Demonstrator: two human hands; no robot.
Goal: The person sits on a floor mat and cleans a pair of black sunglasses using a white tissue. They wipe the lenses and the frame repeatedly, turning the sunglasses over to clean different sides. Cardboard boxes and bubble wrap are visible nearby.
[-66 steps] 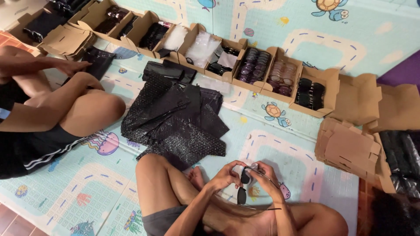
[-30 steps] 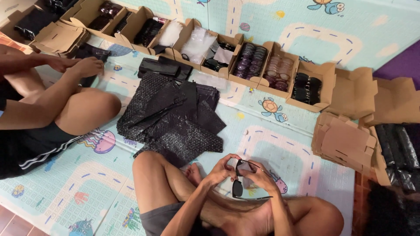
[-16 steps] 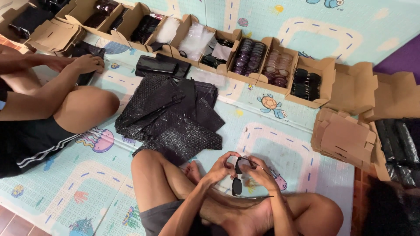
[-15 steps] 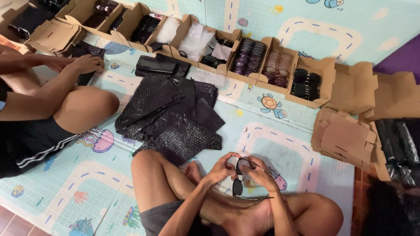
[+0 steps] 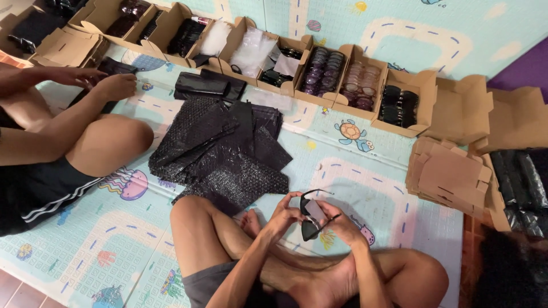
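I sit cross-legged on a pale blue play mat (image 5: 354, 171). Both hands hold a pair of dark sunglasses (image 5: 313, 219) above my legs. My left hand (image 5: 283, 215) grips the left side of the frame. My right hand (image 5: 338, 223) grips the right side, and one thin arm of the glasses sticks out beside it. A pile of black bubble-wrap sheets (image 5: 222, 151) lies on the mat just ahead of my left knee.
A row of open cardboard boxes (image 5: 325, 71) filled with glasses and clear bags runs across the far side. Flat folded cartons (image 5: 448, 174) are stacked at right, beside black wrapped bundles (image 5: 522, 188). Another person (image 5: 63, 142) sits at left, hands on a black item.
The glasses have turned in my hands, so that an arm now sticks out to the right. The camera has shifted slightly. The person at left keeps both hands near the same spot.
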